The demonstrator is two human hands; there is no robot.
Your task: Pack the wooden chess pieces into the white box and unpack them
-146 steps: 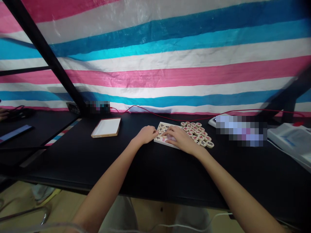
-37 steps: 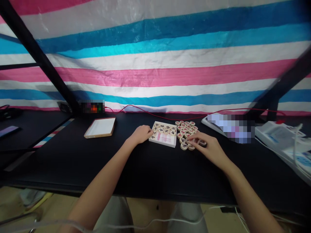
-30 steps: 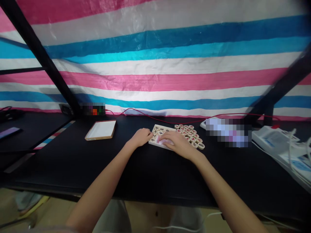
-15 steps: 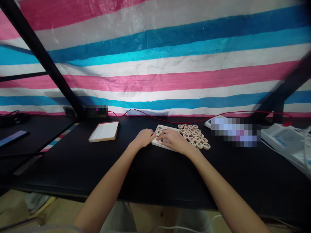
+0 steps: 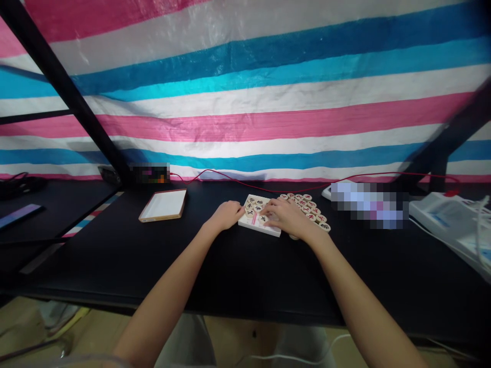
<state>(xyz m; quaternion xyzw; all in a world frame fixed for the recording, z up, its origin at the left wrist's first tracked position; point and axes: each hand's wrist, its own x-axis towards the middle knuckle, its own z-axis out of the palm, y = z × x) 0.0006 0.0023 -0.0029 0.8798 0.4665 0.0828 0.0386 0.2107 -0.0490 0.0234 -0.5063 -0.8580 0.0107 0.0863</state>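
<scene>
A shallow white box (image 5: 271, 232) sits on the black table with several round Chinese chess pieces (image 5: 258, 207) lying inside, their black characters facing up. My left hand (image 5: 229, 213) is closed at the box's left edge, its fingertips against the rim. Over the right part of the box is my right hand (image 5: 286, 217), fingers apart and reaching left, close to a piece (image 5: 263, 219); I see nothing held in it. More chess pieces (image 5: 312, 210), many with red characters, lie grouped flat on the table just right of the box, partly hidden by this hand.
At left lies a box lid (image 5: 164, 205) with a white inside and brown rim. A blurred white object (image 5: 368, 207) and a clear plastic package (image 5: 445, 222) are at right. A red cable (image 5: 245, 185) runs along the back, before a striped sheet (image 5: 245, 122).
My right hand has moved right across the box, uncovering pieces and a pink-marked part of the box's inside. My left hand stays at the box's left edge.
</scene>
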